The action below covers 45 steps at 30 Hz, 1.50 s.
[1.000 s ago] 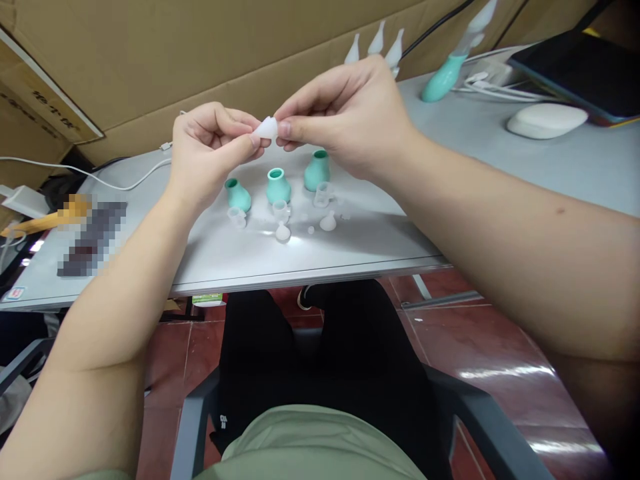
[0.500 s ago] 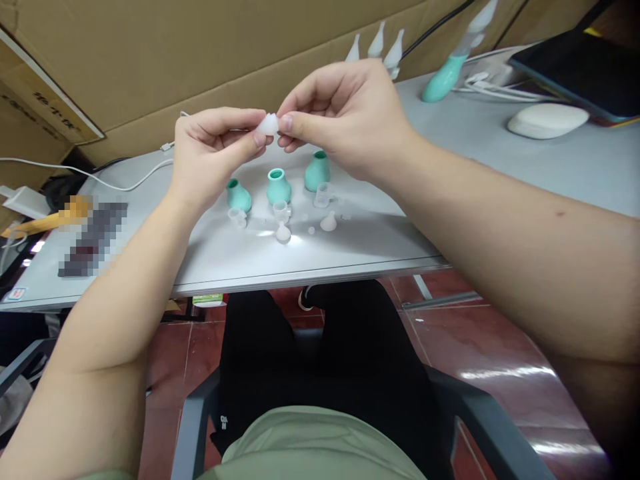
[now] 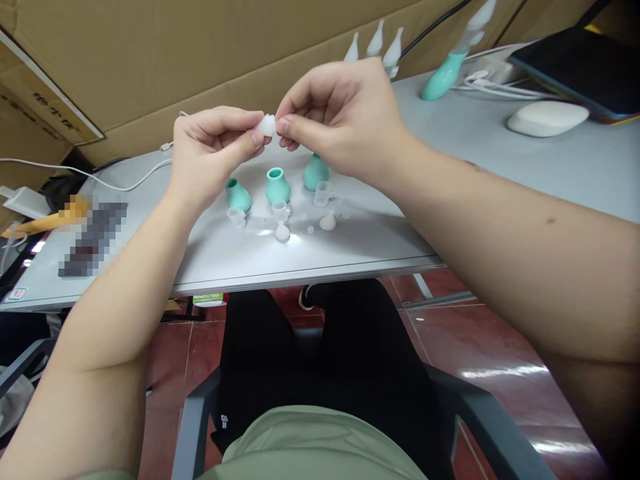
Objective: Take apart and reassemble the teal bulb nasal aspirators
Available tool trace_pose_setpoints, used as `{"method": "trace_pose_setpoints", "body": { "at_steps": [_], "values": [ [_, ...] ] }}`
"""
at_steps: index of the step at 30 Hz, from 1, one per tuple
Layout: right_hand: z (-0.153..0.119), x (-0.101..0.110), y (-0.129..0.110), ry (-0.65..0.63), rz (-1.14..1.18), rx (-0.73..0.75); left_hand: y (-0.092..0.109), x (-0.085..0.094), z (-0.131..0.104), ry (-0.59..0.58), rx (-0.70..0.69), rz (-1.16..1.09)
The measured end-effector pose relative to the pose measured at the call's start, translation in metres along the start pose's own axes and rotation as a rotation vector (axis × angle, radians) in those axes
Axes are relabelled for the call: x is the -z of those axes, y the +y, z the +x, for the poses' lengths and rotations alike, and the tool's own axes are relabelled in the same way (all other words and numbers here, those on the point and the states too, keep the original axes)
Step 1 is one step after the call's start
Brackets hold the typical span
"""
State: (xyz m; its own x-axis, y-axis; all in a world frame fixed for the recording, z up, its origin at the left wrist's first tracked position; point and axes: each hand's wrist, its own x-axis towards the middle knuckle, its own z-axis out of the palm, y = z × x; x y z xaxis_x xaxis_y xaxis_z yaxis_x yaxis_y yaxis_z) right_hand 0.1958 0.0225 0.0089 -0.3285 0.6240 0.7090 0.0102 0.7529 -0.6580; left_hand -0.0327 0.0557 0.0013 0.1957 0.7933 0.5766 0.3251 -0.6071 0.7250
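Observation:
My left hand [image 3: 215,143] pinches a small white translucent piece [image 3: 267,125] between thumb and index finger above the table. From the other side, the thumb and fingertips of my right hand [image 3: 340,117] press together at the end of the same piece; anything smaller between them is hidden. Below the hands stand a left teal bulb [image 3: 239,196], a middle teal bulb [image 3: 277,187] and a right teal bulb [image 3: 316,175], partly behind my right hand. Clear collars [image 3: 281,211] lie in front of them, with white cone-shaped tips [image 3: 283,232] nearer the table edge.
An assembled teal bulb with a white tip [image 3: 443,77] lies at the back right, near cables, a white mouse-shaped object [image 3: 549,119] and a dark laptop [image 3: 580,70]. White nozzles [image 3: 375,40] stand behind my right hand. A blurred dark object [image 3: 94,240] lies on the left of the table [image 3: 225,263].
My right hand has shifted very slightly to the left, and the white piece has moved a little with it. Both hands keep their grip.

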Motion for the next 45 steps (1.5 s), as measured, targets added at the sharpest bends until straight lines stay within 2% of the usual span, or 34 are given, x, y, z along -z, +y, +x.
{"method": "trace_pose_setpoints", "body": {
  "at_steps": [10, 16, 20, 27, 32, 38, 45],
  "values": [
    [0.003, 0.004, -0.006, -0.081, 0.303, -0.215, -0.002, 0.006, -0.001, -0.080, -0.092, -0.013],
    [0.004, 0.006, -0.006, -0.106, 0.418, -0.248, -0.015, 0.006, -0.007, -0.104, -0.382, -0.196],
    [0.003, 0.006, -0.003, -0.122, 0.427, -0.254, -0.024, 0.007, -0.006, -0.136, -0.469, -0.199],
    [0.003, 0.010, -0.005, -0.118, 0.323, -0.232, -0.026, 0.009, -0.004, -0.165, -0.435, -0.137],
    [0.002, 0.012, -0.008, -0.157, 0.249, -0.244, -0.023, 0.009, -0.005, -0.191, -0.509, -0.199],
    [0.002, 0.011, -0.009, -0.155, 0.240, -0.209, -0.024, 0.013, -0.004, -0.223, -0.465, -0.122],
    [0.000, 0.015, -0.007, -0.172, 0.148, -0.204, 0.005, 0.014, -0.015, -0.178, -0.295, 0.054]
  ]
}}
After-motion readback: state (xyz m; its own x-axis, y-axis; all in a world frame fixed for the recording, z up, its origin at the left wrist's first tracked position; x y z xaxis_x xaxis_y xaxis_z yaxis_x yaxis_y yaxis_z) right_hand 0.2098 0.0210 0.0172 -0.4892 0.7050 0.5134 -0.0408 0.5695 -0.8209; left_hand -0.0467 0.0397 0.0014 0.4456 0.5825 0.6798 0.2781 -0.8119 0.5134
